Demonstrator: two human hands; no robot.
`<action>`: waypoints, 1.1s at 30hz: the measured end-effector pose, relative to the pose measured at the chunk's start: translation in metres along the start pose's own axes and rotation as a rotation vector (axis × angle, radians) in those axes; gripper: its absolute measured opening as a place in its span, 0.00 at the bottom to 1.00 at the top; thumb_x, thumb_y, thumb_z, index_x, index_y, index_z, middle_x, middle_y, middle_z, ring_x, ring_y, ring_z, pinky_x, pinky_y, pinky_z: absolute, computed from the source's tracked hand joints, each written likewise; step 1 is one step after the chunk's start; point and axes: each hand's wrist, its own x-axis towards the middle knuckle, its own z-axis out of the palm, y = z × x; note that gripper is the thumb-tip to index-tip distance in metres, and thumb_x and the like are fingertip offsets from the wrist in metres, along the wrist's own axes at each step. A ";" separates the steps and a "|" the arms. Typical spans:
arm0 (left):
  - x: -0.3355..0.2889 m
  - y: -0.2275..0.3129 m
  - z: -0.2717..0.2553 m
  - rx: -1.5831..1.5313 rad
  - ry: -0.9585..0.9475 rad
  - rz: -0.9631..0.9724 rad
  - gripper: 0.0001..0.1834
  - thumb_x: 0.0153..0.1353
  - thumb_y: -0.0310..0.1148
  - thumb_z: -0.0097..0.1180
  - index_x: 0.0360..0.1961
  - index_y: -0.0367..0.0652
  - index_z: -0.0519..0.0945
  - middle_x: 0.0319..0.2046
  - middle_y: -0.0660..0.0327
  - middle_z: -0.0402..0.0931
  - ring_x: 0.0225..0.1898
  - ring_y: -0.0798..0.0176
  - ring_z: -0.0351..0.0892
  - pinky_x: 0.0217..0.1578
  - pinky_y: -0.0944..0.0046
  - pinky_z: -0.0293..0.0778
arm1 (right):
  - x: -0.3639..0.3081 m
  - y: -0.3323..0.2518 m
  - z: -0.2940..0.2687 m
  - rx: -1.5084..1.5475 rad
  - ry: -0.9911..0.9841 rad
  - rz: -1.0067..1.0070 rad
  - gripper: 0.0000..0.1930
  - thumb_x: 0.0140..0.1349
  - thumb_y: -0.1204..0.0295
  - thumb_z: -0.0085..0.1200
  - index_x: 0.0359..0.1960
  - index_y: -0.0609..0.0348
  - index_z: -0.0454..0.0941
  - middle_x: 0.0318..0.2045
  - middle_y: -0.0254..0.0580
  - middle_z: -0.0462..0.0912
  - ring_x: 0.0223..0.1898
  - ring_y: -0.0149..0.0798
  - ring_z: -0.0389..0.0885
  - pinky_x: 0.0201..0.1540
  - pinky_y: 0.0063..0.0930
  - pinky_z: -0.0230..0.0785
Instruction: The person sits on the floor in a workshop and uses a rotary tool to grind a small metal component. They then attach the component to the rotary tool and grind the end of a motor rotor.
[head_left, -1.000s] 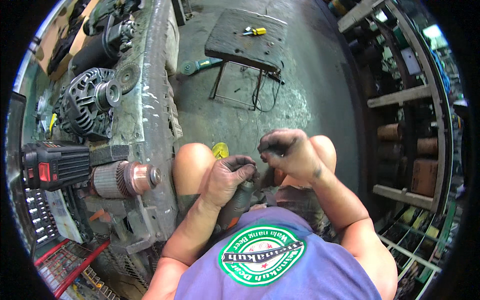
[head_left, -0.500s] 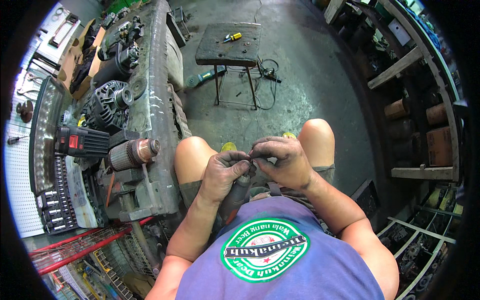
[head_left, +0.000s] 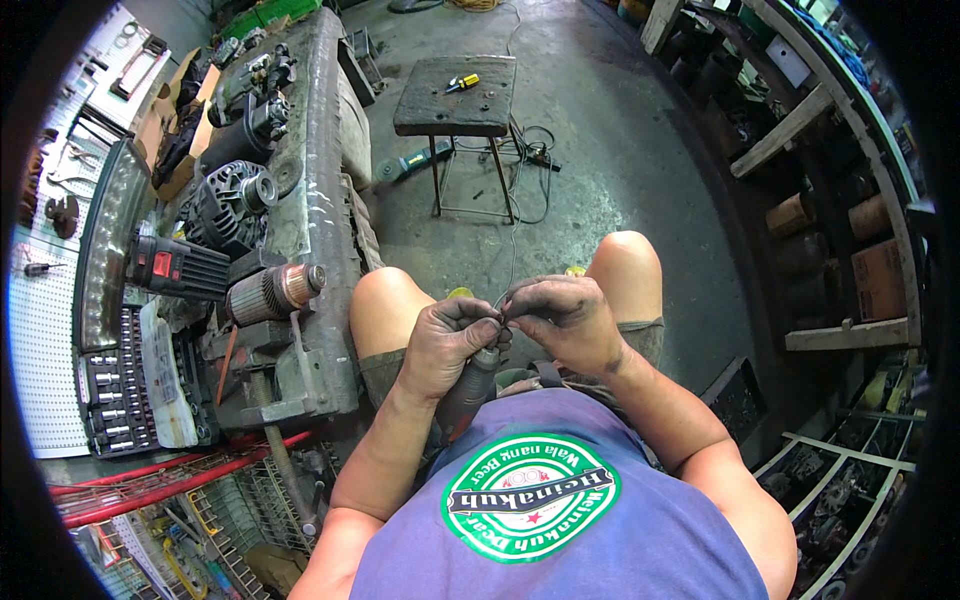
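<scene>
Both hands meet above my lap, sooty and close together. My left hand [head_left: 450, 345] is closed, its fingers curled round the upper end of a dark grey, cylindrical power tool [head_left: 468, 392] with an orange-red patch low on its body. The tool stands tilted between my thighs, partly hidden by that hand. Thumb and fingers of my right hand [head_left: 568, 320] are pinched at the tool's tip, touching or almost touching the left fingertips. Whatever small part lies between the fingertips is too small and dark to make out.
To the left, a workbench [head_left: 318, 215] carries an alternator [head_left: 228, 205], a copper-wound armature [head_left: 275, 292] and a socket set [head_left: 115, 400]. Ahead stands a stool [head_left: 420, 105] with a yellow-handled screwdriver [head_left: 463, 82]; an angle grinder [head_left: 410, 163] and cables lie on the floor. Wooden shelving [head_left: 850, 338] lines the right.
My hands keep nearly the same pinched hold, with only slight finger shifts at the tool's tip. The view has shifted a little, so the bench and stool sit slightly differently in the picture.
</scene>
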 end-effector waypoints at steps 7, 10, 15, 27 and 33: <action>-0.003 0.003 0.004 0.065 0.017 0.014 0.11 0.69 0.24 0.69 0.51 0.37 0.86 0.41 0.54 0.90 0.41 0.63 0.91 0.45 0.63 0.89 | -0.005 0.003 0.006 0.169 0.053 0.134 0.08 0.62 0.85 0.70 0.42 0.67 0.87 0.44 0.46 0.91 0.45 0.37 0.91 0.49 0.31 0.85; -0.003 0.001 0.007 0.135 0.042 0.085 0.11 0.69 0.23 0.69 0.51 0.37 0.86 0.43 0.54 0.90 0.42 0.63 0.91 0.46 0.63 0.89 | -0.004 0.004 0.006 0.092 0.060 0.011 0.08 0.62 0.85 0.70 0.42 0.66 0.87 0.43 0.47 0.92 0.43 0.37 0.91 0.47 0.31 0.85; -0.003 -0.001 0.006 0.142 0.065 0.106 0.11 0.70 0.22 0.68 0.52 0.36 0.86 0.44 0.53 0.90 0.43 0.62 0.91 0.48 0.63 0.89 | -0.002 0.000 0.009 0.033 0.070 0.005 0.08 0.61 0.85 0.71 0.40 0.66 0.87 0.41 0.48 0.92 0.41 0.39 0.92 0.44 0.31 0.85; -0.002 0.000 -0.003 0.151 0.083 0.074 0.11 0.69 0.22 0.69 0.51 0.37 0.85 0.43 0.53 0.90 0.43 0.61 0.92 0.48 0.62 0.89 | -0.003 0.005 0.009 -0.076 0.058 -0.049 0.08 0.62 0.87 0.67 0.42 0.67 0.88 0.43 0.48 0.92 0.42 0.38 0.92 0.46 0.30 0.86; 0.000 0.002 -0.005 0.059 0.042 0.086 0.12 0.69 0.21 0.69 0.52 0.38 0.85 0.43 0.54 0.90 0.43 0.62 0.92 0.48 0.63 0.89 | -0.003 0.010 0.018 0.153 0.117 0.161 0.08 0.63 0.88 0.66 0.42 0.69 0.87 0.43 0.48 0.91 0.43 0.37 0.91 0.48 0.30 0.85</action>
